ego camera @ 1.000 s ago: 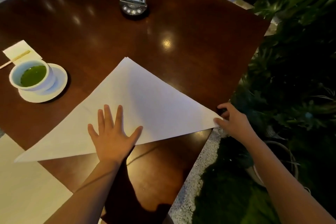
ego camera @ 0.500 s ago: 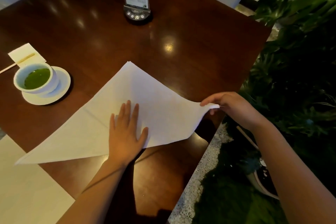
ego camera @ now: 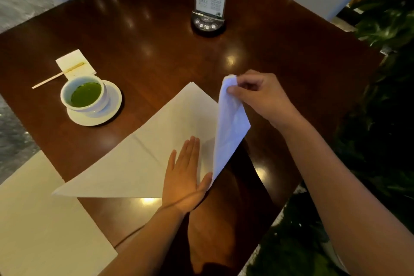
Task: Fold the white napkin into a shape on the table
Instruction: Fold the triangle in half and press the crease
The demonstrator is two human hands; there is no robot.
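White napkin (ego camera: 156,152) is lying as a flat triangle on the table (ego camera: 257,51), its long edge running along the near side. The left hand (ego camera: 186,172) is pressing flat on it with straight fingers, sitting at the middle of that long edge. The right hand (ego camera: 257,94) is pinching the napkin's right corner and holding it raised, close above the far apex. That apex is lying just left of the pinched tip, so the corner probably needs carrying leftward and down, creasing along the left hand's outer edge.
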